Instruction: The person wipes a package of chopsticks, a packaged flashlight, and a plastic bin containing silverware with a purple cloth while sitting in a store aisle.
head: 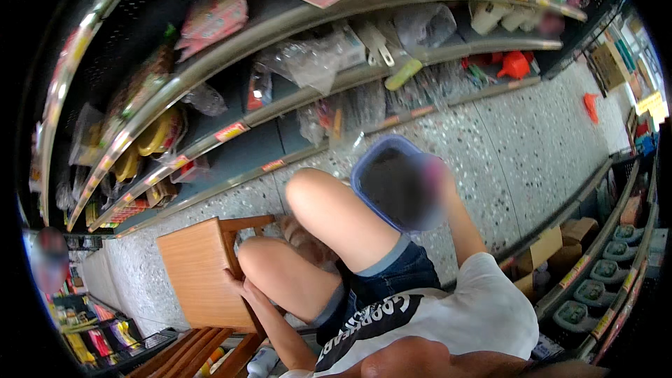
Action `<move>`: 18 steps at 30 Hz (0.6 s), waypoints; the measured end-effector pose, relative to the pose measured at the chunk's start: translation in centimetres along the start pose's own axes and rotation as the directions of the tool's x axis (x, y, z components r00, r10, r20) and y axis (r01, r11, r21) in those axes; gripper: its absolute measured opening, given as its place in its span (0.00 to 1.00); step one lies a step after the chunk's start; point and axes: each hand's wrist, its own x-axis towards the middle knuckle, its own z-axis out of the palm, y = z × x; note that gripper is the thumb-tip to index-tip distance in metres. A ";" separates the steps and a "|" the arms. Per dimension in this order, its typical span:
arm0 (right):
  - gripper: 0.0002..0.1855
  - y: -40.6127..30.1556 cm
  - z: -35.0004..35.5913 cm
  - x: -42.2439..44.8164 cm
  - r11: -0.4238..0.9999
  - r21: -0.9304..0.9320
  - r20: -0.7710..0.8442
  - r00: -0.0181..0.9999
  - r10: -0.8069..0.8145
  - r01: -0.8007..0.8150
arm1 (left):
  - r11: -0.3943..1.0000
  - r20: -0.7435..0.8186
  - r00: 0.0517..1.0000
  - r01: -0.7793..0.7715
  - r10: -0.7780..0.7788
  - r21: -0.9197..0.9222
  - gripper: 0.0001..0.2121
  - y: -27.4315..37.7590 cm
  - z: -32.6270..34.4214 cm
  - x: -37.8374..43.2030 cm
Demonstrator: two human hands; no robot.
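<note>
My left hand (237, 282) grips the near edge of a wooden stool (197, 273), beside my bent left knee. The stool has a flat, light-brown top. On the right, my right hand (445, 181) is at the rim of a blue plastic bucket (362, 163) with a dark inside. A blur with a pinkish patch covers its fingers, so its hold on the bucket is unclear. The bucket is on the speckled floor (462, 131), just past my right knee. My feet are mostly hidden below my legs.
Store shelves (336, 76) with bagged goods run along the far side. An orange-red item (591, 107) lies on the floor at right. Shelving with cardboard boxes (546, 249) and plastic tubs (572, 316) stands close by my right side. Wooden slats (194, 349) are at lower left.
</note>
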 end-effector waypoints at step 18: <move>0.39 16.6 -1.2 -4.9 0.460 -0.716 -0.693 0.614 -0.378 -0.525 | 0.973 -0.015 0.996 0.084 -0.083 0.215 0.29 -2.5 8.0 -4.8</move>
